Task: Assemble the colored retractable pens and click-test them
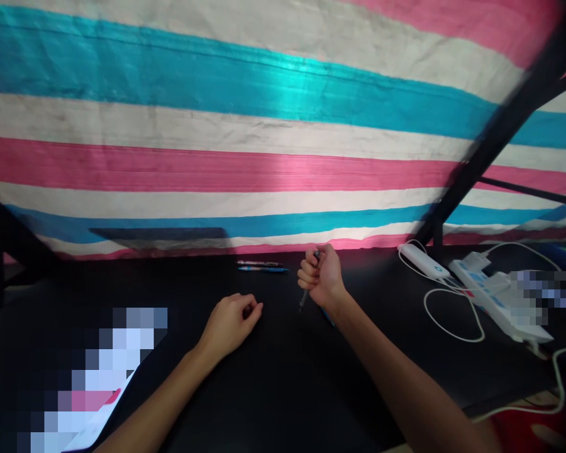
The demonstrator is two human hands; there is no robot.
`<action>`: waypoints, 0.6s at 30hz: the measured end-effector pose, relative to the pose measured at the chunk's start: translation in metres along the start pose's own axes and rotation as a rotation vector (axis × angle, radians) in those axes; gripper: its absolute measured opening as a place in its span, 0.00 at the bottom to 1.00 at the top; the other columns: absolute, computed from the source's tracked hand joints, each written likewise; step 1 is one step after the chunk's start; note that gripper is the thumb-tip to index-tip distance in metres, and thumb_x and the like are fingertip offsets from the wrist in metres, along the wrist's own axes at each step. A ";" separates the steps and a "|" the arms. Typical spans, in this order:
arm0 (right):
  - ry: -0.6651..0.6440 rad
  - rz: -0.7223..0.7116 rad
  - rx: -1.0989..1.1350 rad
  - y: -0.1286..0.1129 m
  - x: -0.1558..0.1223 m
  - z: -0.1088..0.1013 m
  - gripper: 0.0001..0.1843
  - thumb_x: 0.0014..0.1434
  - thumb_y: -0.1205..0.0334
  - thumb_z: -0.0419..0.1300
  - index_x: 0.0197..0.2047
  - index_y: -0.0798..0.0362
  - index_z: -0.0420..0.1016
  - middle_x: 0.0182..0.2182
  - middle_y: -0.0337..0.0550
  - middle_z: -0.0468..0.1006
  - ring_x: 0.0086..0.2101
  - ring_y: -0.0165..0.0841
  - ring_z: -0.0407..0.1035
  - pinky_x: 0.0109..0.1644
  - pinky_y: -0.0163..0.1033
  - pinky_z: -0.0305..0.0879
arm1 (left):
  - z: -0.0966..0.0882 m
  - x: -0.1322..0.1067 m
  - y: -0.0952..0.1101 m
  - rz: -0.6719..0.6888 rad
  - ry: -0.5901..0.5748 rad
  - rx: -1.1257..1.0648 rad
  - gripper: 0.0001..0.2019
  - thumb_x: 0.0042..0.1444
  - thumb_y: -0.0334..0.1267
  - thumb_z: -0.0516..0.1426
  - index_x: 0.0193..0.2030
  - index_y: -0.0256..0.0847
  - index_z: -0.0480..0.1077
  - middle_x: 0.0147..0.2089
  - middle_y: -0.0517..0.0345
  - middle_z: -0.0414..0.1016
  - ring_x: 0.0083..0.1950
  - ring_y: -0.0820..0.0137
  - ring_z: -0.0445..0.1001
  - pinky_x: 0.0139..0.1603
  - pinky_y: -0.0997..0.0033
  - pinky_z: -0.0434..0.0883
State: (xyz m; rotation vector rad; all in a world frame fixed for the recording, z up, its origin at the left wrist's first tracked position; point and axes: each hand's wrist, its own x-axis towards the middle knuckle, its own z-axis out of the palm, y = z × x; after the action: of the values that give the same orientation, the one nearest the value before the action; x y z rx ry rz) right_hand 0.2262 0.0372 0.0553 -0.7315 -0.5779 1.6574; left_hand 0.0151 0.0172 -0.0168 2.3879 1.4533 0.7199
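Observation:
My right hand (pixel 321 277) is raised a little over the black table, fist wrapped around a dark pen (pixel 303 301). The pen's tip points down, and its upper end shows by the thumb. Partly hidden by my right wrist, a blue pen (pixel 328 317) lies on the table. My left hand (pixel 233 324) rests on the table to the left, fingers loosely curled in, with nothing visible in them. Beyond it, side by side, lie a dark pen with a light barrel (pixel 259 263) and a blue pen (pixel 263 270).
A lit screen (pixel 108 390), partly blurred out, is at the lower left of the black table (pixel 273 390). On the right lie a white power strip (pixel 495 296), a white device (pixel 424 261) and looping cables. Striped cloth (pixel 217 170) hangs behind, with a slanted black bar (pixel 490 141).

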 end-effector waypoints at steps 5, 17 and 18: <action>0.056 -0.015 -0.014 0.000 -0.002 0.004 0.23 0.58 0.48 0.45 0.18 0.50 0.47 0.09 0.27 0.41 0.13 0.23 0.31 0.16 0.31 0.28 | -0.001 0.001 0.000 0.003 -0.009 -0.003 0.16 0.61 0.45 0.49 0.25 0.41 0.68 0.23 0.61 0.65 0.28 0.70 0.67 0.29 0.72 0.59; 0.042 -0.013 -0.011 -0.006 -0.003 0.001 0.25 0.59 0.47 0.45 0.17 0.50 0.48 0.09 0.27 0.40 0.13 0.22 0.31 0.16 0.31 0.28 | 0.000 0.000 -0.001 0.010 -0.015 -0.006 0.16 0.61 0.45 0.50 0.25 0.41 0.68 0.24 0.60 0.66 0.30 0.69 0.68 0.30 0.71 0.61; 0.039 -0.015 -0.014 -0.007 -0.003 0.000 0.26 0.59 0.43 0.45 0.17 0.50 0.48 0.09 0.27 0.41 0.13 0.22 0.31 0.16 0.30 0.28 | 0.000 0.000 0.000 0.009 -0.018 -0.007 0.16 0.60 0.44 0.50 0.25 0.41 0.68 0.24 0.60 0.66 0.30 0.69 0.67 0.30 0.71 0.61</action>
State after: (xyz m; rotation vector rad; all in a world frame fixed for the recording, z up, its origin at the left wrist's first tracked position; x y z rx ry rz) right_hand 0.2310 0.0357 0.0610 -0.7664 -0.5673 1.6234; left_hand 0.0151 0.0177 -0.0168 2.3913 1.4310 0.7027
